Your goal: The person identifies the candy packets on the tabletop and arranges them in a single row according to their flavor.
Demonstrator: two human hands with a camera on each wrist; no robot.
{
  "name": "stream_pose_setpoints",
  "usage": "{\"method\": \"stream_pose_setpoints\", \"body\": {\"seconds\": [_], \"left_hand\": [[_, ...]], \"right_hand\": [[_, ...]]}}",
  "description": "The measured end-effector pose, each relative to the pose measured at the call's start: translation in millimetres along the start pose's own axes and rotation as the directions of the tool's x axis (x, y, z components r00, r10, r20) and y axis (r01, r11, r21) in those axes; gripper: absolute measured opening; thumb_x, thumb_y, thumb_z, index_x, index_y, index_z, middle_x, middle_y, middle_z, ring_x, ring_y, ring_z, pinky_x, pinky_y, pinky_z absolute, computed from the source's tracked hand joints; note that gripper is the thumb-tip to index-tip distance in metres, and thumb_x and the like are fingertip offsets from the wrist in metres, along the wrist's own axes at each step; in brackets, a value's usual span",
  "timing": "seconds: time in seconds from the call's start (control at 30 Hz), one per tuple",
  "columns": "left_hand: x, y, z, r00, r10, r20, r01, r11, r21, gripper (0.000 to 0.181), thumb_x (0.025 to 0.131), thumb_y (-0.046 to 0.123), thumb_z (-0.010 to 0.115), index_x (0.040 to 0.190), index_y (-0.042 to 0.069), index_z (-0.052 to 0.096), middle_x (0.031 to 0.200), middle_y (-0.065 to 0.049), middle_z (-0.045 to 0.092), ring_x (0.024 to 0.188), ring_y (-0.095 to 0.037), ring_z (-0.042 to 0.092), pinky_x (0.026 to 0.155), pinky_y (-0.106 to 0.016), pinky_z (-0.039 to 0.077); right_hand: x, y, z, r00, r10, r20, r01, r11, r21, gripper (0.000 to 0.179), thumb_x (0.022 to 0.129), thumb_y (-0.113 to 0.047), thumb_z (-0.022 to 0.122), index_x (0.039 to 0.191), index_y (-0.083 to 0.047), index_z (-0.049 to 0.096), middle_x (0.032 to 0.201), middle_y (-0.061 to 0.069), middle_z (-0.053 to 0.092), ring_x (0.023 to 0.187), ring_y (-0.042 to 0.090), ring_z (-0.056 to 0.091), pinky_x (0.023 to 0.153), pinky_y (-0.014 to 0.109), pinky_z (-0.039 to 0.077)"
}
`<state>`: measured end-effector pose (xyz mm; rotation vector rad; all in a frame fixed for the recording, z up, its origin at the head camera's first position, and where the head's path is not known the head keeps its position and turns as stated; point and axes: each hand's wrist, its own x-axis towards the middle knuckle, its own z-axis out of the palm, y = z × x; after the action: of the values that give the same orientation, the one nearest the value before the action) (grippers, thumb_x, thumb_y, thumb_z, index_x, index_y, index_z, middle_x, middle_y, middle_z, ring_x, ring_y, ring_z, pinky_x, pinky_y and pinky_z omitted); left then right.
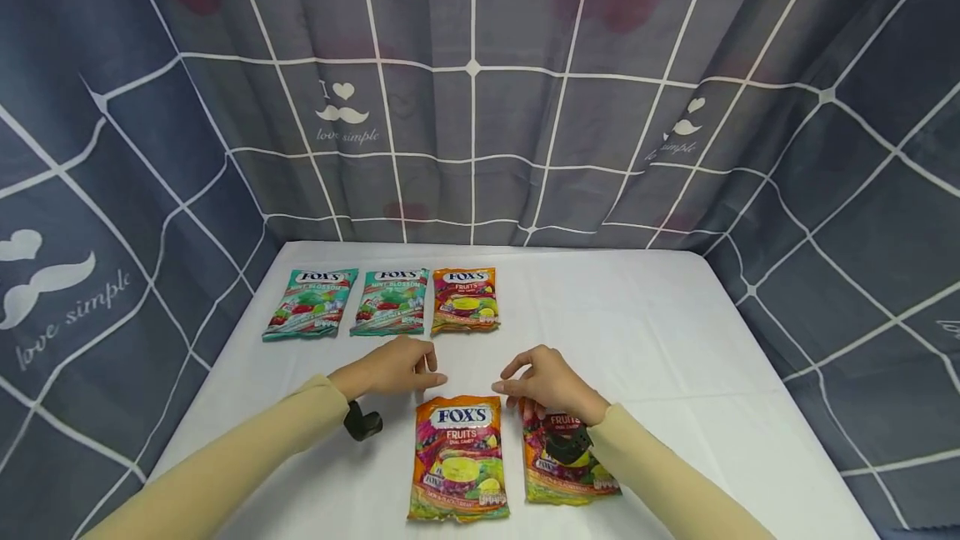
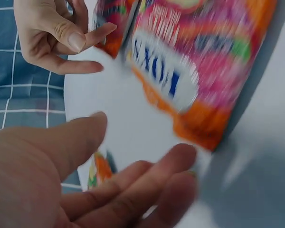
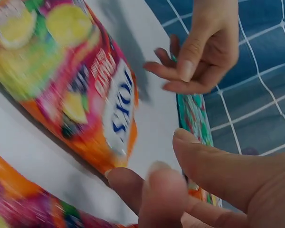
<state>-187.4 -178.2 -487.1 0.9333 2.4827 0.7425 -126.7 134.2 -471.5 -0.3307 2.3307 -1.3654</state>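
My left hand [image 1: 397,367] hovers behind the top left corner of an orange FOX'S Fruits candy bag [image 1: 460,473], its thumb and fingers loosely bent around nothing. On the other side, my right hand [image 1: 546,382] is over the top of a second Fruits candy bag [image 1: 555,477], which the hand and wrist partly cover. In the right wrist view, a fingertip [image 3: 121,183] lies by a corner of the first bag [image 3: 118,104]; whether they touch I cannot tell. Between thumb and fingers, the left hand [image 2: 128,194] shows only white cloth in the left wrist view.
Along the back left of the white-covered table [image 1: 637,315] lie a green FOX'S Mint Blossom bag [image 1: 311,304], another Mint Blossom bag [image 1: 390,302] and a Fruits bag [image 1: 465,300] in a row. Grey checked curtains [image 1: 450,107] stand behind and at both sides.
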Motion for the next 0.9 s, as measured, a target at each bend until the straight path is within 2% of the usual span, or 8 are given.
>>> {"method": "stream_pose_setpoints", "body": {"seconds": [0.03,0.17,0.2,0.4,0.5,0.67,0.77,0.9], "left_hand": [[-10.7,17.4,-4.3,0.999,-0.045,0.02,0.046,0.998,-0.031,0.03,0.106,0.038,0.076,0.097,0.009,0.072,0.077,0.0,0.07,0.064,-0.014,0.06,0.062,-0.033,0.051],[-33.8,20.2,6.8,0.992,-0.091,0.09,0.103,0.985,-0.141,0.034,0.108,0.032,0.074,0.084,0.007,0.073,0.071,-0.004,0.073,0.057,-0.018,0.062,0.055,-0.028,0.045],[-44.6,39.5,0.4,0.983,-0.138,0.125,0.159,0.97,-0.182,0.034,0.107,0.028,0.075,0.081,0.007,0.073,0.069,-0.005,0.072,0.055,-0.02,0.063,0.053,-0.027,0.045],[-70.5,37.7,13.9,0.956,-0.205,0.21,0.268,0.902,-0.339,0.038,0.11,0.032,0.071,0.083,0.005,0.074,0.073,-0.008,0.077,0.057,-0.02,0.066,0.047,-0.026,0.041],[-76.3,32.7,21.3,0.947,-0.216,0.236,0.299,0.862,-0.409,0.039,0.11,0.033,0.069,0.086,0.004,0.075,0.076,-0.01,0.078,0.059,-0.02,0.069,0.048,-0.026,0.044],[-78.5,26.9,32.5,0.939,-0.201,0.281,0.32,0.812,-0.488,0.039,0.111,0.032,0.068,0.089,0.001,0.075,0.079,-0.015,0.078,0.06,-0.019,0.072,0.046,-0.024,0.049],[-77.3,27.2,38.3,0.939,-0.188,0.288,0.321,0.779,-0.539,0.036,0.111,0.029,0.069,0.091,0.0,0.074,0.08,-0.018,0.078,0.06,-0.019,0.073,0.046,-0.023,0.051],[-75.8,29.3,44.3,0.945,-0.17,0.279,0.306,0.76,-0.574,0.031,0.11,0.025,0.07,0.092,0.0,0.073,0.08,-0.02,0.078,0.059,-0.018,0.073,0.045,-0.023,0.052]], "right_hand": [[-4.2,0,1,1.0,-0.005,0.018,0.005,1.0,0.0,0.036,0.103,-0.025,0.081,0.12,0.007,0.074,0.077,0.015,0.078,0.042,0.013,0.059,0.041,0.026,0.046],[-19.7,0,8,0.997,-0.006,0.071,0.004,1.0,0.027,0.038,0.103,-0.023,0.081,0.121,0.01,0.071,0.073,0.015,0.076,0.04,0.013,0.056,0.039,0.027,0.043],[-23.1,-1,11,0.997,-0.003,0.081,0.0,0.999,0.032,0.04,0.103,-0.023,0.081,0.122,0.01,0.071,0.072,0.015,0.076,0.04,0.014,0.057,0.038,0.028,0.043],[-35.9,1,26,0.995,0.011,0.102,-0.013,1.0,0.018,0.041,0.101,-0.023,0.083,0.121,0.011,0.07,0.069,0.012,0.074,0.039,0.013,0.057,0.039,0.026,0.042],[-39.8,4,31,0.994,0.028,0.107,-0.035,0.997,0.065,0.037,0.102,-0.021,0.082,0.118,0.01,0.069,0.07,0.015,0.074,0.039,0.009,0.054,0.04,0.024,0.042],[-42.8,7,36,0.989,0.036,0.144,-0.058,0.987,0.149,0.03,0.105,-0.021,0.079,0.112,0.006,0.067,0.072,0.019,0.075,0.039,0.01,0.056,0.038,0.026,0.046],[-43.1,8,39,0.988,0.043,0.147,-0.065,0.986,0.153,0.026,0.105,-0.021,0.079,0.106,0.003,0.067,0.072,0.019,0.075,0.039,0.01,0.057,0.038,0.027,0.048],[-43.1,11,43,0.985,0.052,0.162,-0.078,0.984,0.159,0.026,0.105,-0.02,0.078,0.097,0.003,0.069,0.071,0.02,0.074,0.039,0.009,0.057,0.038,0.026,0.046]]}}
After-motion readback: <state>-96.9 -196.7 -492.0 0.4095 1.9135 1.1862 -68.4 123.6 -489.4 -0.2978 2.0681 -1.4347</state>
